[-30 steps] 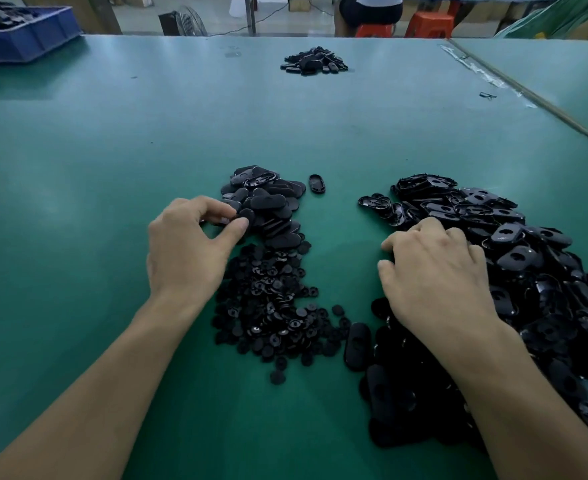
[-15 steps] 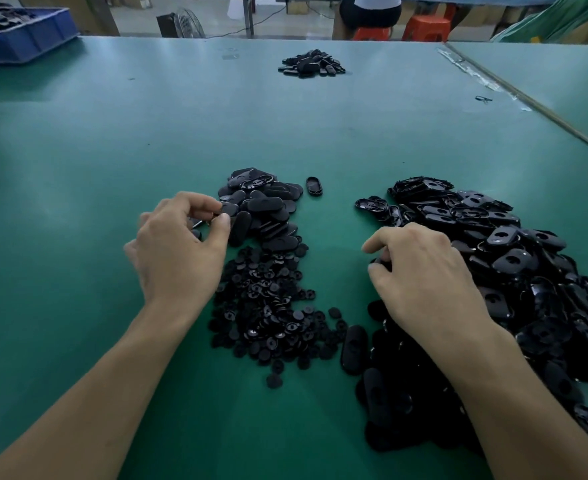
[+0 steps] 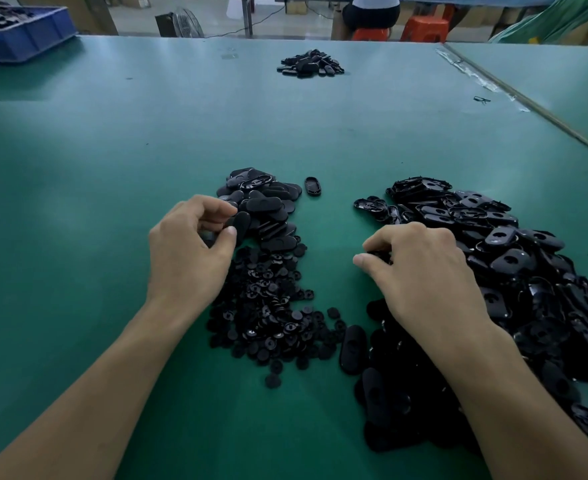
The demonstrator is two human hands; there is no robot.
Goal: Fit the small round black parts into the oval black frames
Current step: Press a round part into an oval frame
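Most is left: mid-frame, my left hand [image 3: 188,251] pinches an oval frame [image 3: 241,221] beside a seemingly finished pile [image 3: 268,209]; my right hand [image 3: 424,268] pinches a black piece [image 3: 379,255]; round parts [image 3: 268,306] and empty frames [image 3: 510,265] heap below, right.

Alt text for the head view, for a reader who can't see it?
A person's left hand pinches an oval black frame beside a heap of small round parts on a green table; the right hand curls at the edge of a larger frame pile.
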